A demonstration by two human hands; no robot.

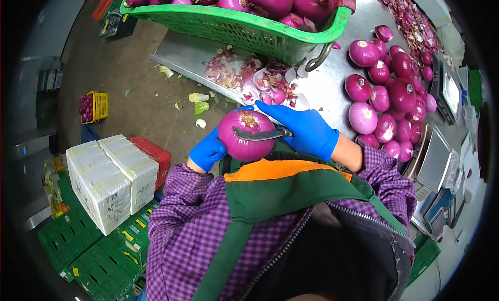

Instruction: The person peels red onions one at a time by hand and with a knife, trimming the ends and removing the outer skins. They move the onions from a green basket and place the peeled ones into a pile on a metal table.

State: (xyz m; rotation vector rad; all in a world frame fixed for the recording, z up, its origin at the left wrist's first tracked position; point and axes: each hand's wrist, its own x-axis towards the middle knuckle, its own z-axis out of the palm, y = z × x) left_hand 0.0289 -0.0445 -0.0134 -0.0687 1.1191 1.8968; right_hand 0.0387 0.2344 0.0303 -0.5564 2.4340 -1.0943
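Observation:
A large red onion (240,145) is gripped from its left side by my left hand (208,149), in a blue glove, in front of my apron. My right hand (306,130), gloved in blue too, is closed on the handle of a knife (257,135) with a dark curved blade. The blade lies across the onion's upper face, below its dry root or stem end. Just beyond my hands, onion skins (265,85) are scattered on the metal table (325,75). To the right sits a pile of peeled red onions (400,95).
A green basket (291,33) full of red onions stands on the table ahead. Scales (436,155) are at the right. On the left are a white foam box (112,179), a red crate (153,155), green crates (88,249) and a yellow basket (100,105). Leaf scraps (200,107) litter the floor.

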